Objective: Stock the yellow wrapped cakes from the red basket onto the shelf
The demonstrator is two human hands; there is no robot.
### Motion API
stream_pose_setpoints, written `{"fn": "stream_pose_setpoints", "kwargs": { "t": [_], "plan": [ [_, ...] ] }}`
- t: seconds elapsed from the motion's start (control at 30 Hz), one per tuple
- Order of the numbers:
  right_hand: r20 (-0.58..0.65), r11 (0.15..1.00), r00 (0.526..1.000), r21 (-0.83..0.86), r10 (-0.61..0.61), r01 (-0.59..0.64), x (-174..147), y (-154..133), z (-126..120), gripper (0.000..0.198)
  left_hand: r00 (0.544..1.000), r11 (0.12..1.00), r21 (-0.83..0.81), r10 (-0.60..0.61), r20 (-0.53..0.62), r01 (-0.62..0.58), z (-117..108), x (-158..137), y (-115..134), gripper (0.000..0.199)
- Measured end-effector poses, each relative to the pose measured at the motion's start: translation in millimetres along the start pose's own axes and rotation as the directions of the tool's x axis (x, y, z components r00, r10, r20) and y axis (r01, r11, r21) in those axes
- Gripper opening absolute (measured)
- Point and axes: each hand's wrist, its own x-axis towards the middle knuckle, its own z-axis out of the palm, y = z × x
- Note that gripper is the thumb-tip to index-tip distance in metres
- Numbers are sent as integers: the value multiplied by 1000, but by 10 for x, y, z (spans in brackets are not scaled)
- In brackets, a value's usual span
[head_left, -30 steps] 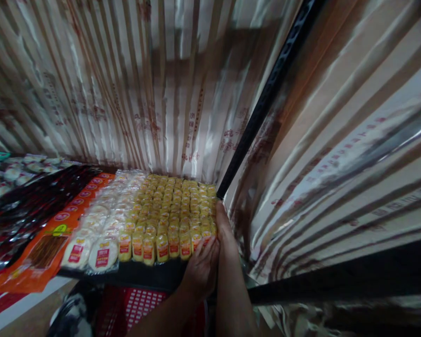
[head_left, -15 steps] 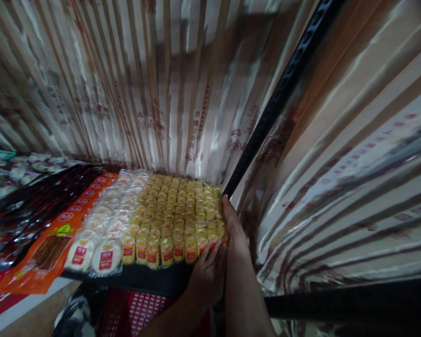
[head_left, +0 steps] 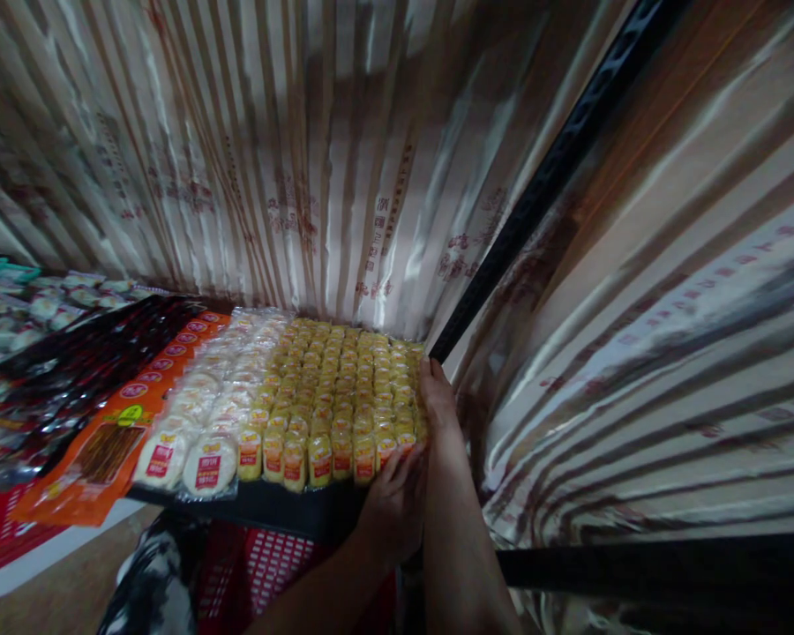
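Dense rows of small yellow wrapped cakes [head_left: 334,388] stand on a black shelf [head_left: 291,511], with red labels on the front ones. My left hand [head_left: 393,503] lies against the front right corner of these rows, fingertips touching the nearest wrapped cakes, fingers extended and close together. Along the right side of the same rows, my right hand [head_left: 437,397] rests flat, its fingers stretched toward the back near the foot of a black post. The right hand's palm side is hidden, and neither hand visibly lifts anything.
White round wrapped cakes [head_left: 208,463] line the left of the yellow ones. Farther left lie an orange packet [head_left: 99,450], dark glossy packets [head_left: 72,388] and small white-wrapped pieces. A black perforated post [head_left: 535,194] slants up before printed curtains [head_left: 344,159]. Below is a red basket [head_left: 278,564].
The view has shifted slightly, so the shelf goods sit a little higher and farther right. Both hands stay against the yellow wrapped cakes, with the right hand's fingers slightly farther back.
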Motion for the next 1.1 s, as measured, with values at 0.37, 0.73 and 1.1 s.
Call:
{"fn": "stream_pose_setpoints", "kwargs": {
  "t": [0.37,0.73,1.1],
  "plan": [
    [317,575,902,-696,-292,430,-302,-12,344,55,991,991,-135,-4,-132,-13,79,-31,-26,50],
    [283,616,923,-687,-262,386,-249,-81,386,55,998,994,-92,-56,35,59,78,-38,-6,51],
    [-31,762,878,-512,-478,397,-432,-195,170,49,1000,997,-76,-21,-3,20,47,-55,-20,51]
  ]
}}
